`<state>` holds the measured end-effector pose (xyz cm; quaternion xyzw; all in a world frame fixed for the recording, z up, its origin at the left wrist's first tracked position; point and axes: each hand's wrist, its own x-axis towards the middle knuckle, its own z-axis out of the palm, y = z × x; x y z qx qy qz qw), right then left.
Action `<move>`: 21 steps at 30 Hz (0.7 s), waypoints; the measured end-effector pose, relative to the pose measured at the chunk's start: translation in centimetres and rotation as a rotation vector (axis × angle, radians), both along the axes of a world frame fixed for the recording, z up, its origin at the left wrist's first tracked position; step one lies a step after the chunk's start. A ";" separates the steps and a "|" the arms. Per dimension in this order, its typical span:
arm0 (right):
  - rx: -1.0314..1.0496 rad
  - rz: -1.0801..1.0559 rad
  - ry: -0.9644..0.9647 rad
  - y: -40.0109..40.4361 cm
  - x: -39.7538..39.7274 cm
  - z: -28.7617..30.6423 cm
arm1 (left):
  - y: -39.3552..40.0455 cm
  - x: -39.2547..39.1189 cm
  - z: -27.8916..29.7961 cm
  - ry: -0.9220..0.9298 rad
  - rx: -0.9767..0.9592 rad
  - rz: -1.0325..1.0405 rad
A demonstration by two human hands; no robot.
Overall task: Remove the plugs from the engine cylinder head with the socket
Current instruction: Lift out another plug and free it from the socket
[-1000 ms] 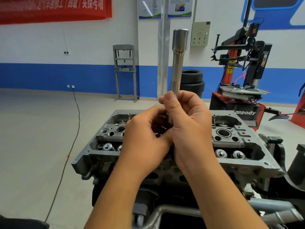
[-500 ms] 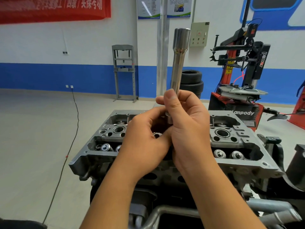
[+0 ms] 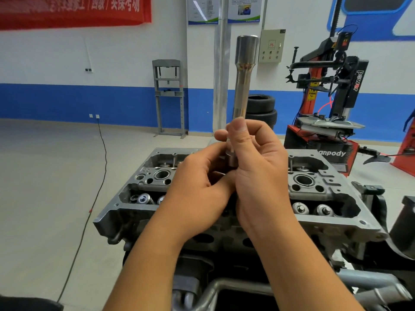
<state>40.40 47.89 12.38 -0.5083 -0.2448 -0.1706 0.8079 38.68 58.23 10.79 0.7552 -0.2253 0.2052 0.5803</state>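
A: Where is the socket point(image 3: 242, 86)?

B: Held upright above the middle of the cylinder head point(image 3: 314, 212). The right hand point(image 3: 258, 167) is clenched around its lower shaft, thumb pressed up the side. The left hand point(image 3: 202, 187) pinches something at its bottom end; I cannot tell what.

A: How would it handle?

B: Probably rigid, fairly heavy steel, smooth enough to slip. The narrow shaft seems the best hold; the flared top end is bare.

A: Any writing?

B: Behind the head, to its right, a red and black tyre machine point(image 3: 332, 122) reads "power" and, partly hidden, "anpody". A red banner point(image 3: 74, 10) far left carries blurred characters.
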 end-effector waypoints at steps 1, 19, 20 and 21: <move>-0.006 -0.012 0.002 0.0 0.0 0.0 | 0.1 0.0 0.1 0.018 0.000 -0.039; -0.015 0.021 0.034 0.0 0.0 0.2 | 0.1 -0.1 -0.2 -0.022 -0.062 0.059; 0.003 0.042 0.042 0.0 0.0 0.2 | -0.1 0.0 -0.2 -0.045 -0.068 0.107; 0.019 0.059 0.045 0.0 0.0 0.1 | -0.3 0.0 -0.3 -0.061 -0.075 0.148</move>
